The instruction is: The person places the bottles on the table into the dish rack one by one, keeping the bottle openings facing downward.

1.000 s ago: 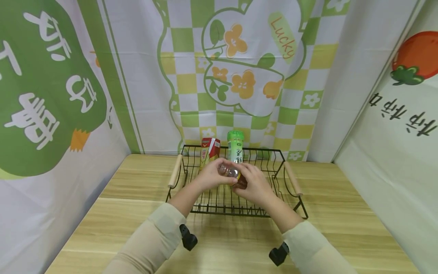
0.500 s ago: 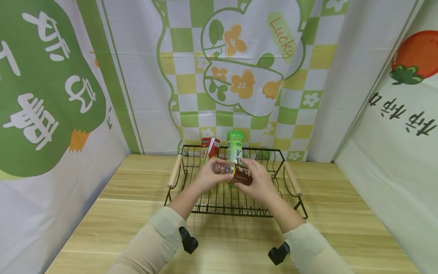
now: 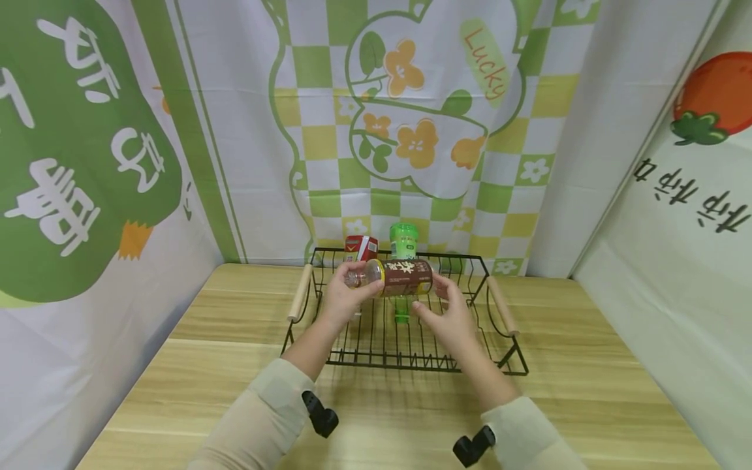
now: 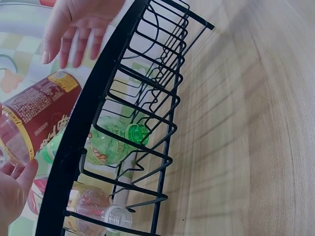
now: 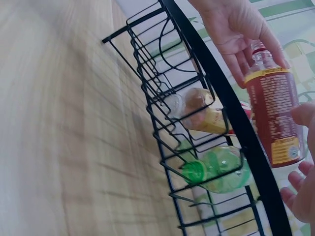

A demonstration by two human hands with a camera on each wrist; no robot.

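Note:
A clear plastic bottle with a brown, yellow-edged label (image 3: 405,277) lies sideways in the air above the black wire rack (image 3: 396,367). My left hand (image 3: 343,295) grips it round its neck, at the left end. By its base, my right hand (image 3: 449,314) has fingers and thumb spread; the left wrist view shows those fingers straight, a gap from the bottle. Behind, in the rack, a green bottle (image 3: 404,245) stands neck down. Beside it is a bottle with a red and yellow label (image 3: 360,247), its clear neck (image 4: 118,216) also pointing down.
Wooden handles (image 3: 302,292) sit on both sides of the rack. It stands on a wood-grain table (image 3: 564,391) near the back edge. A printed curtain (image 3: 323,143) hangs right behind, with more cloth at left and right.
The brown-labelled bottle has turned level and risen slightly, its label now facing up at me. My right hand has drawn back from round its body and opened; my left hand has moved slightly left.

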